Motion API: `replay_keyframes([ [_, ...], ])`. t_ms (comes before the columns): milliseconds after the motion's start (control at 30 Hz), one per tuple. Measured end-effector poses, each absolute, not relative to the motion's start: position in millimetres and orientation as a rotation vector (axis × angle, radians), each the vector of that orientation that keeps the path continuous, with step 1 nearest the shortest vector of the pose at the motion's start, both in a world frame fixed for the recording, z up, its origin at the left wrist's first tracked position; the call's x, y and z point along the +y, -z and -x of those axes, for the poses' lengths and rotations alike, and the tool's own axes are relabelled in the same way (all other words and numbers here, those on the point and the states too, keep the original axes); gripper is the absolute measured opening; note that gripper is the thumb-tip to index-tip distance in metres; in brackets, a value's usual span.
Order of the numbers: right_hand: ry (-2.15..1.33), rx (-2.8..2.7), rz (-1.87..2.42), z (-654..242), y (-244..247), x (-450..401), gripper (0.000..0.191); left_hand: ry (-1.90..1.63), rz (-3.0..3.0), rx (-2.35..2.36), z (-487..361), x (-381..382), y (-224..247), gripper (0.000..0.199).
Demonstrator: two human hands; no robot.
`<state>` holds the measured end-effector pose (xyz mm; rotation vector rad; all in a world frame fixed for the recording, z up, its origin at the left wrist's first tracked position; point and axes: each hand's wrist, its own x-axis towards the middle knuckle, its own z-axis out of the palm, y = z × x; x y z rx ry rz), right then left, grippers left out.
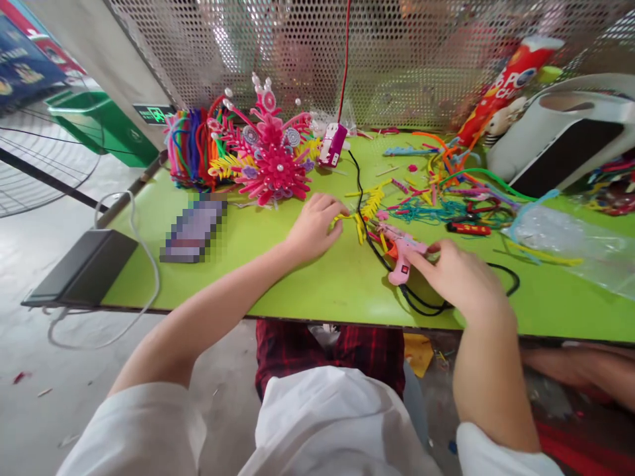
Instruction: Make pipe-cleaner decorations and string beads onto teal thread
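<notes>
My left hand (pixel 316 228) is closed in a pinch on a small yellow pipe-cleaner piece (pixel 343 216), just above the green table. To the right, my right hand (pixel 464 277) has its thumb and fingers closed on the rear of a pink glue gun (pixel 409 259). The gun's nozzle faces the upper left, near some yellow leaf-shaped pieces (pixel 373 200). Its black cord (pixel 359 182) runs in front of the nozzle area. Beyond my left hand stands a pink pipe-cleaner flower arrangement (pixel 274 158) with white beads.
A purple power strip (pixel 333 145) and a bundle of coloured pipe cleaners (pixel 191 149) lie along the back. Left are a blurred phone (pixel 194 228) and a dark box (pixel 82 268). Scraps, red-handled pliers (pixel 469 228), plastic bags (pixel 578 241) and a white container (pixel 560 132) occupy the right.
</notes>
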<state>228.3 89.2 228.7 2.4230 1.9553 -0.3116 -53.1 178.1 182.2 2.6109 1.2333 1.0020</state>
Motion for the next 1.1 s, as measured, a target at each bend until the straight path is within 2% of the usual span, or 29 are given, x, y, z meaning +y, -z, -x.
replay_keyframes([
  [133,0.377,1.96,-2.617,-209,-217,69,0.079,-0.933,-2.758,0.946,41,158,-187,0.025],
  [267,0.463,1.909,-2.502,-194,-220,78,0.049,-0.815,-2.836,0.736,28,142,-186,0.026],
  [433,0.788,1.989,-2.657,-207,-213,88,0.032,-0.73,-2.892,0.632,25,144,-182,0.025],
  [500,1.151,1.982,-2.872,-218,-208,88,0.031,-0.755,-2.878,0.65,29,150,-182,0.024],
  [567,1.752,1.928,-2.967,-229,-207,86,0.033,-0.771,-2.849,0.694,34,155,-181,0.025],
  [667,2.761,1.855,-2.633,-239,-215,80,0.032,-0.762,-2.795,0.739,38,160,-180,0.025],
  [767,3.294,1.755,-2.292,-244,-223,72,0.034,-0.736,-2.77,0.746,38,161,-179,0.025],
  [833,3.411,1.73,-2.281,-246,-225,66,0.035,-0.723,-2.77,0.743,38,161,-179,0.026],
  [933,3.408,1.677,-2.421,-251,-224,60,0.041,-0.697,-2.772,0.739,37,160,-179,0.027],
  [1100,3.035,1.644,-2.823,-265,-215,53,0.053,-0.639,-2.761,0.753,37,160,-179,0.029],
])
